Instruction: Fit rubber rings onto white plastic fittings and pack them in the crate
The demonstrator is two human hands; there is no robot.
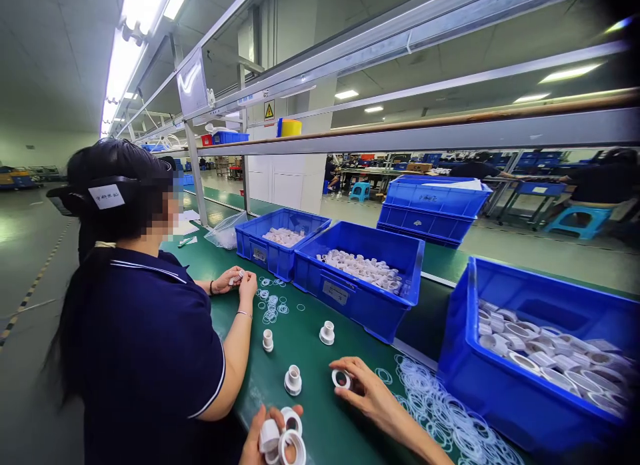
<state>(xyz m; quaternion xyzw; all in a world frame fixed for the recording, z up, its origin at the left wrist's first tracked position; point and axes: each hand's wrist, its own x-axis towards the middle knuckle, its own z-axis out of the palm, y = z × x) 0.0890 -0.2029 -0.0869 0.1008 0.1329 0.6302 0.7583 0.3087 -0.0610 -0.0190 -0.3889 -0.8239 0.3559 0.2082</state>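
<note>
Several white plastic ring-shaped fittings [291, 446] are cupped in my left hand [254, 443] at the bottom of the view, fingers curled around them. To its right, just above the green worktop, my right hand [373, 398] grips one white plastic ring [341, 379] between thumb and fingers, its opening facing me. Three white stepped fittings stand upright on the bench: one [293, 381] between my hands, another [327, 333] farther back, and a smaller one [268, 341] to the left. Thin clear gasket rings [440, 411] lie in a loose pile beside my right forearm.
A blue bin [467, 358] of white rings stands at the right. Farther back are two blue bins, one [360, 311] near the middle and one [265, 255] beyond it, holding small white parts. A co-worker [150, 331] sits at the left, handling a small white part near scattered gaskets [271, 308].
</note>
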